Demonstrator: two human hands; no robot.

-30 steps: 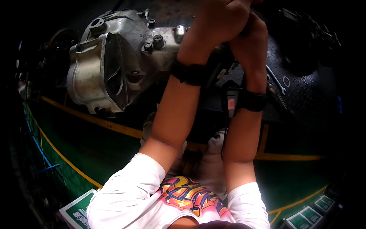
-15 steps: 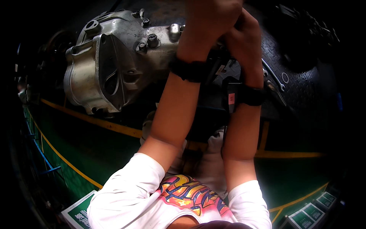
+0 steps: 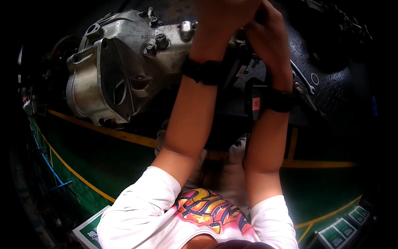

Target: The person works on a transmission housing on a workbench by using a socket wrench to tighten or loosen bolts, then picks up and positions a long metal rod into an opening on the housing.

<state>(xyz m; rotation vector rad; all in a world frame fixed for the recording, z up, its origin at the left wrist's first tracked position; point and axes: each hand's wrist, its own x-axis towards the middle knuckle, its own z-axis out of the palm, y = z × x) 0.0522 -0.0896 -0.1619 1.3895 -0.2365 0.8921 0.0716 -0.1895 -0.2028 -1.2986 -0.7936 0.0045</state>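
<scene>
My left hand (image 3: 226, 16) reaches past the top edge, over the right end of a large grey cast-metal housing (image 3: 85, 85). Close on its right is my right hand (image 3: 269, 39), bent at the wrist and turned in toward the left one. The fingers of both hands are cut off or covered, so whatever they touch or hold is out of sight. The housing lies on its side, with a wide flanged opening facing me and several bolts (image 3: 161, 40) along its top. Black bands (image 3: 204, 71) circle both wrists.
A dark treadplate bench top (image 3: 304, 54) carries a wrench (image 3: 304, 78), a metal ring (image 3: 314, 79) and a long slim tool (image 3: 306, 97) on the right. Dark parts lie at the far right. Yellow rails (image 3: 112, 132) run along the bench front, above a green floor with yellow lines.
The housing has shifted slightly left and away relative to the bench. My right hand has moved a little right and up; my left hand stays near the top edge. The view has shifted slightly.
</scene>
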